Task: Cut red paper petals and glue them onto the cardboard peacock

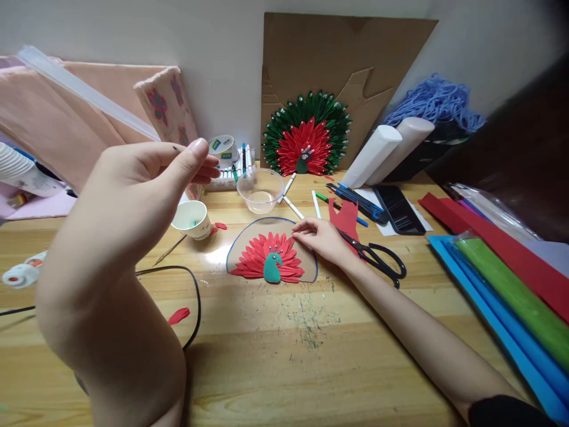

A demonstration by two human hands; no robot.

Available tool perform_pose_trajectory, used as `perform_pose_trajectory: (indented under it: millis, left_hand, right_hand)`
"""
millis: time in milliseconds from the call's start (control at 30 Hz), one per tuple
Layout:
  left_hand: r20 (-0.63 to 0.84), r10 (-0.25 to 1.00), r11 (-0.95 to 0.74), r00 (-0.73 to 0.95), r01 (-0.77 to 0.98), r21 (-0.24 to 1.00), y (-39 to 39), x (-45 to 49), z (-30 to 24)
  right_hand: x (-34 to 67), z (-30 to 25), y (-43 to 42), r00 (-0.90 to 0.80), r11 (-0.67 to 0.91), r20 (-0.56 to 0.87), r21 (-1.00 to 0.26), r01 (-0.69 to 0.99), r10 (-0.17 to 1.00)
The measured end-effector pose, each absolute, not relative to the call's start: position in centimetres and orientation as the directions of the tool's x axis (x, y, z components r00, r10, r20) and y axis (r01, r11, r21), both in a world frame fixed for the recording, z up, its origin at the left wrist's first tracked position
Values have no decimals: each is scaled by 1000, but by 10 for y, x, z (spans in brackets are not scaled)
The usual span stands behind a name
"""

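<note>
My left hand [164, 172] is raised above the left side of the table, thumb against the curled fingers. Whatever the pinch may hold is too small or hidden to make out. My right hand [317, 237] lies on the right part of a half-round cardboard piece [242, 240] edged in blue. Its fingertips are pressed together at the outer red petals. On that cardboard sits a paper peacock: a green body [272, 270] with pins at its head, and a fan of red petals [253, 255]. Black-handled scissors [382, 261] lie beside my right wrist, partly over red paper [344, 213].
A finished green-and-red peacock [306, 139] leans against a cardboard sheet [311, 53]. A paper cup [192, 219], a clear bowl [261, 193], markers [293, 207] and a phone [400, 210] stand or lie behind. A black cord [198, 296] curves at left. Coloured sheets [502, 296] cover the right.
</note>
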State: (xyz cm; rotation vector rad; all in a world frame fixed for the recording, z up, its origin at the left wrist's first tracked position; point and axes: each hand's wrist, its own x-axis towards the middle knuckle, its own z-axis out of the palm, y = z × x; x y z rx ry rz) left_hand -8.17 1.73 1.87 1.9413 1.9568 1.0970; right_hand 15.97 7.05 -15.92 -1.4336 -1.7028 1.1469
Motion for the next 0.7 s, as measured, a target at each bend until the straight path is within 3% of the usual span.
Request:
perform_pose_trajectory:
  millis: [300,700]
  left_hand:
    - [374,920,-134,-114,807,575,17,-79,19]
    - [364,923,-114,-126,814,570,16,-80,20]
  right_hand:
    - [170,-159,77,-414,267,23,-796,544,910]
    - [168,-159,80,-425,281,15,-772,570,905]
